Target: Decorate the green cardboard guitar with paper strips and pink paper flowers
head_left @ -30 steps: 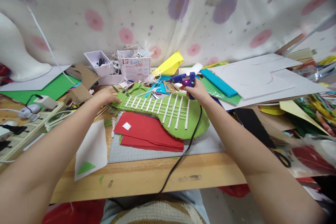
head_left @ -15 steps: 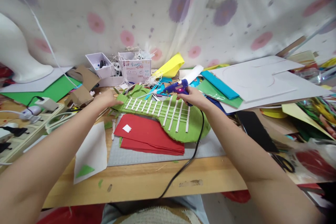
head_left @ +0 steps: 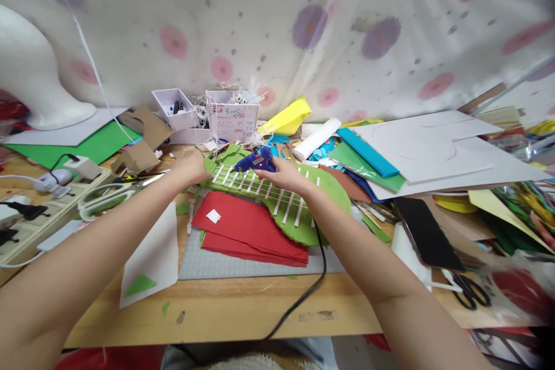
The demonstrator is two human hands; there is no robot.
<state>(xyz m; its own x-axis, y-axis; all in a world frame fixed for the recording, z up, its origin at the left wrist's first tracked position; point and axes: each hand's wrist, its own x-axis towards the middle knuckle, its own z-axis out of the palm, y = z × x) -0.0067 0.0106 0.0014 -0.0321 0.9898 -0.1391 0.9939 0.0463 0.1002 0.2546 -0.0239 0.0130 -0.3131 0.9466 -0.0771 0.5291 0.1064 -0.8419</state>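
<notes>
A green paper-covered piece (head_left: 333,196) with a narrow neck and a wide rounded end lies across the middle of the bench, crossed by several white strips. My right hand (head_left: 284,174) grips a blue glue gun (head_left: 255,160), its nozzle pointing left, low over the strips near the neck. A small red light glows on the gun. From its handle a black cord (head_left: 323,269) runs down to the front edge. At the neck's left end my left hand (head_left: 193,167) pinches the green paper. Red folded paper (head_left: 251,225) lies under the green piece on a grey cutting mat (head_left: 217,267).
On the left are a power strip (head_left: 58,208) with plugs and green-handled scissors (head_left: 102,199). A white box (head_left: 233,120) of wires stands at the back. To the right lie a black phone (head_left: 427,233), black scissors (head_left: 470,291) and large white sheets (head_left: 433,150).
My right hand has carried the glue gun leftward along the green piece, from the wide part towards the neck. My left hand remains at the neck end. The camera view has shifted slightly.
</notes>
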